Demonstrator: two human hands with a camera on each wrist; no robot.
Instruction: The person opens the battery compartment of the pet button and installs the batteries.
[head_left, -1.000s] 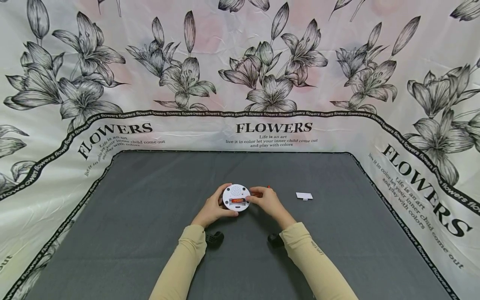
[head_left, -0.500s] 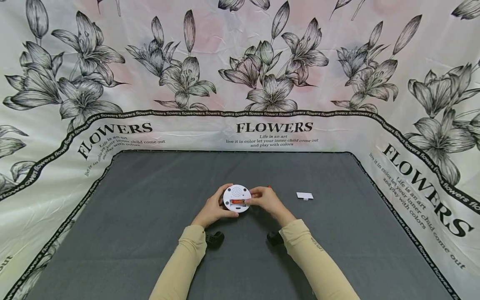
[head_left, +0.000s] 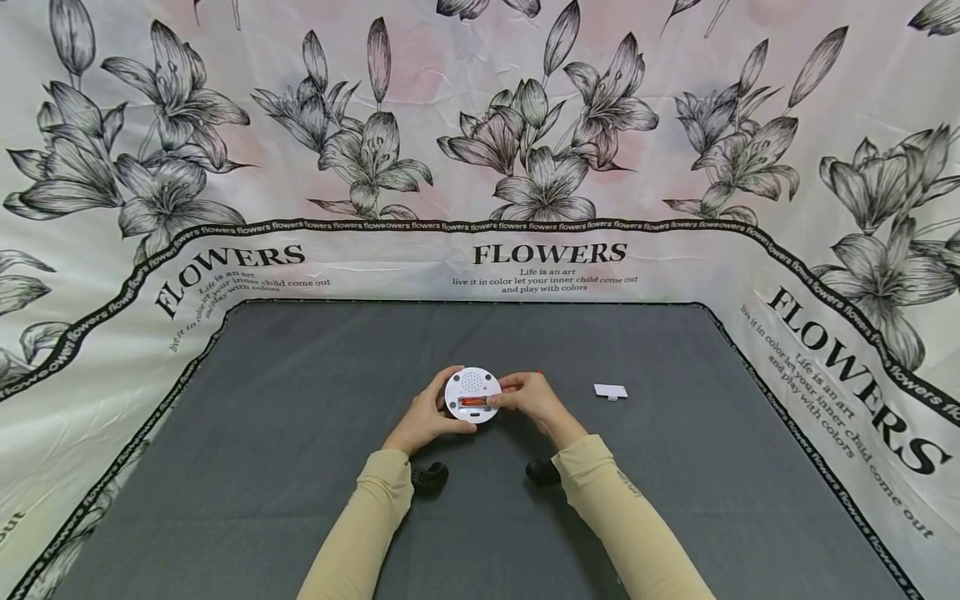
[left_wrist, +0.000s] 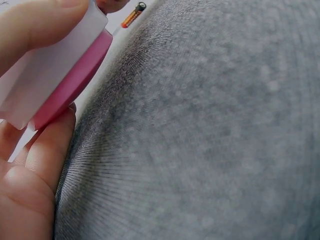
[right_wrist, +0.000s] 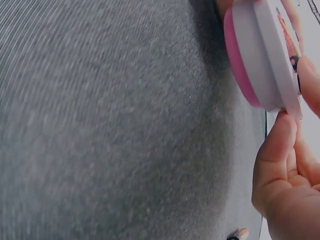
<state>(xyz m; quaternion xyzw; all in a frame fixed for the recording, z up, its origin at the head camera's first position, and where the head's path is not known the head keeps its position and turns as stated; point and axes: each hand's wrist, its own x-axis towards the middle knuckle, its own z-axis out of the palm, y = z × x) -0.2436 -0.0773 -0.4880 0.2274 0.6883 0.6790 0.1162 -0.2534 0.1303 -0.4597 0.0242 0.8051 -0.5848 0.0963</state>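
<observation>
My left hand (head_left: 425, 414) grips a round white device (head_left: 472, 382) by its left rim, thumb at the lower edge. Its underside faces up in the head view, with a speaker grille, dark feet and an uncovered battery compartment. A red battery (head_left: 472, 402) lies in that compartment. From the right, my right hand (head_left: 531, 400) pinches the device's edge, the thumb over the compartment's right end and a finger (right_wrist: 278, 137) touching the rim. The far side of the device shows pink (left_wrist: 75, 80) in the left wrist view. The thumb covers the battery's right end.
A white battery cover (head_left: 611, 391) with a small tab lies on the grey cloth (head_left: 337, 358) to the right. Another battery (left_wrist: 133, 15) lies beyond the device, mostly behind my right hand in the head view. A flower-printed curtain (head_left: 540, 125) stands behind.
My right thumb has shifted slightly left over the compartment, and the right wrist has moved a little inward. The left hand keeps its hold on the device, which has barely moved.
</observation>
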